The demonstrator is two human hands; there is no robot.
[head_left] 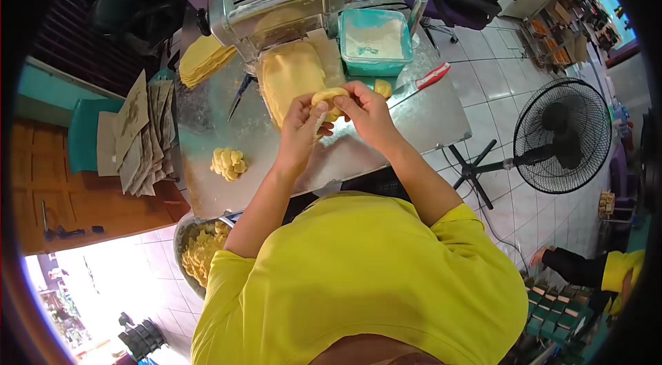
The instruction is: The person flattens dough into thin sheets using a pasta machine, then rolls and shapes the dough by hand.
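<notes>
Between my two hands is a small piece of yellow dough point(329, 96), pinched at its edges. My left hand point(302, 118) grips its left side and my right hand point(369, 113) its right side, thumbs on top. Just beyond lies a stack of flat dough sheets point(293, 75) in front of a metal pasta machine point(276, 3). A small dough lump point(383, 88) sits right of my right hand. To the left, a cluster of dough pieces point(228, 163) rests on the metal table point(207, 116).
A teal tub of white flour point(374, 44) stands behind my hands. A red-handled knife point(433, 76) lies at the table's right edge. More flat dough rounds point(205, 61) are at left. A bowl of dough point(203, 254) is below left; a black fan point(562, 136) stands right.
</notes>
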